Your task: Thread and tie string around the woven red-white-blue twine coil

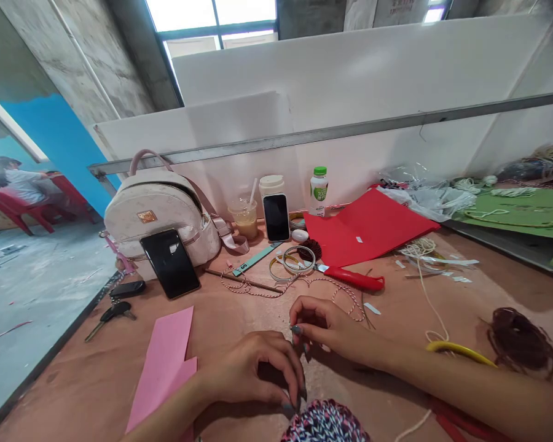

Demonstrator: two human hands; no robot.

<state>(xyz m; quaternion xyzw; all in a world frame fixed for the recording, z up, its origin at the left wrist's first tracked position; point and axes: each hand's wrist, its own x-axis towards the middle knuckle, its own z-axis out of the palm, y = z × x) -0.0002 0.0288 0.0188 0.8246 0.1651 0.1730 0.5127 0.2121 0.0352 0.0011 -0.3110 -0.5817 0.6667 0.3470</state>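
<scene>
My left hand [253,371] and my right hand [322,325] curl close together over a pinkish-brown table [239,325]. Their fingertips almost meet, and anything small between them is hidden. A red-and-white twine [295,283] lies just beyond my right hand. A multicoloured knitted piece [325,423] sits at the bottom edge, under my left hand. To the left of that hand lies a folded pink paper [161,368]. Red-handled scissors [352,278] rest on some tape rolls [288,263]. Further right lie white string [426,294] and a tangle of dark brown cord [518,341].
A white backpack [159,212], several phones, keys [110,319], a plastic cup [243,218], a bottle [319,191] and a red sheet [368,227] crowd the far side. A white partition [350,80] stands behind. A seated person [21,184] is in the background, left.
</scene>
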